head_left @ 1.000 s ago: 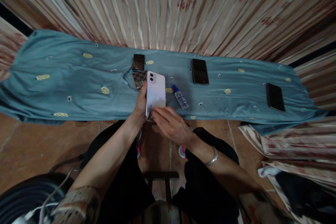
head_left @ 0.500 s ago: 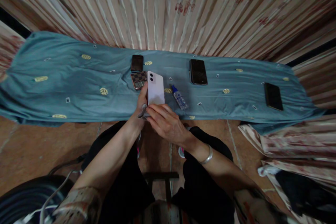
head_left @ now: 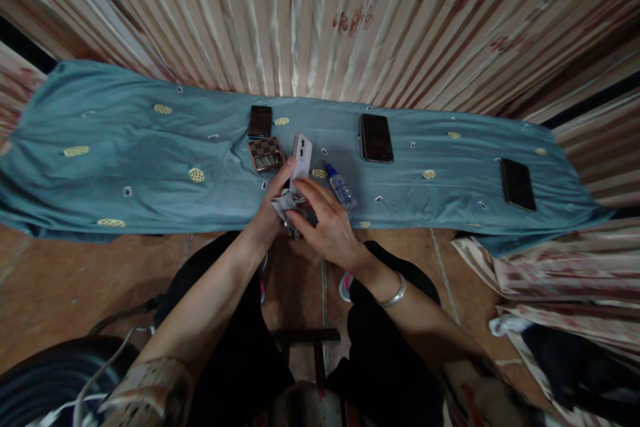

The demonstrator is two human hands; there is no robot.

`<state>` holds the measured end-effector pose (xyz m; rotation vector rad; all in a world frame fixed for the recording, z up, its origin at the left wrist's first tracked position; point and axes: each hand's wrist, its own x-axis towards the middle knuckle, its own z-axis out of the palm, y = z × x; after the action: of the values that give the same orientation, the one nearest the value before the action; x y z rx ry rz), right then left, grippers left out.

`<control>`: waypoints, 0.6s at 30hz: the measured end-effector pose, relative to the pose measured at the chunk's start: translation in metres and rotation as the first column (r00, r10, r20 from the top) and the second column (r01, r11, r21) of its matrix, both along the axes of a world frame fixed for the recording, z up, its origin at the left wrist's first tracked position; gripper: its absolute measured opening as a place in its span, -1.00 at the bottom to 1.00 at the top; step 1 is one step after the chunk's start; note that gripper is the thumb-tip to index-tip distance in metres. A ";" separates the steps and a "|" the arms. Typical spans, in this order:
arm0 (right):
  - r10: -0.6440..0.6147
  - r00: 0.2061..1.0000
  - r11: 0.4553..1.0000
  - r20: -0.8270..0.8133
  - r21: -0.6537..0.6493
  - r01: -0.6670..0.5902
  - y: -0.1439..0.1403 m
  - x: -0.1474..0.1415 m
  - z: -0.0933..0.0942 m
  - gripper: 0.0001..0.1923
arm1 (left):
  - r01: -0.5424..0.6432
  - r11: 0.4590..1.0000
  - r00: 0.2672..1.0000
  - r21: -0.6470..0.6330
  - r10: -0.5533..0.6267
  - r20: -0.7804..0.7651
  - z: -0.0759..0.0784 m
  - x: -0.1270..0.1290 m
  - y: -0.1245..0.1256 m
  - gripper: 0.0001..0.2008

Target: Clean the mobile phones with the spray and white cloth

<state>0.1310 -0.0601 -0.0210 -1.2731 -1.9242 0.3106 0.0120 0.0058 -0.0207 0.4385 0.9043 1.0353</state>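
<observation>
My left hand (head_left: 273, 203) grips the lower part of a white phone (head_left: 301, 155), which is turned nearly edge-on above the teal cloth (head_left: 150, 167). A small pale wiping cloth (head_left: 287, 203) is bunched between both hands at the phone's lower end. My right hand (head_left: 327, 223) presses this cloth against the phone. A small clear bottle with a blue cap (head_left: 341, 185) lies just right of the phone.
A checkered phone (head_left: 266, 153) and a small black phone (head_left: 261, 121) lie left of the white one. Two more black phones (head_left: 376, 137) (head_left: 518, 184) lie farther right. Striped curtains hang behind. Cables and a dark round object (head_left: 45, 380) sit at lower left.
The white phone has turned from flat-on, back facing me, to nearly edge-on. The wiping cloth is now bunched up and visible between my hands.
</observation>
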 end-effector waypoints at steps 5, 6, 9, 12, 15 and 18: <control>-0.070 0.990 0.994 -0.125 -0.087 0.059 0.006 0.005 0.001 -0.49 | -0.012 0.996 1.000 0.092 0.010 0.018 0.009 0.011 0.002 -0.78; -0.072 0.985 0.993 -0.159 -0.107 0.055 0.006 0.005 0.001 -0.48 | -0.002 0.993 1.000 0.115 0.000 0.013 0.007 0.011 0.002 -0.78; -0.066 0.968 0.988 -0.242 -0.149 0.030 0.008 0.006 0.001 -0.47 | 0.017 0.984 1.000 0.177 -0.015 -0.010 -0.001 0.009 0.004 -0.73; -0.073 0.960 0.985 -0.271 -0.170 0.027 0.008 0.007 0.002 -0.47 | 0.014 0.976 1.000 0.218 -0.009 -0.025 -0.005 0.008 0.005 -0.65; -0.110 0.958 0.980 -0.265 -0.192 0.059 0.008 0.009 0.002 -0.44 | -0.035 0.970 0.997 0.242 0.050 -0.052 -0.006 0.011 0.007 -0.59; -0.148 0.956 0.973 -0.254 -0.213 0.094 0.010 0.012 0.002 -0.44 | -0.075 0.958 0.991 0.276 0.103 -0.088 -0.008 0.016 0.009 -0.54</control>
<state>0.1427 -0.0496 -0.0187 -1.3937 -1.6083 0.5934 0.0280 0.0152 -0.0285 0.6907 0.8806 1.2356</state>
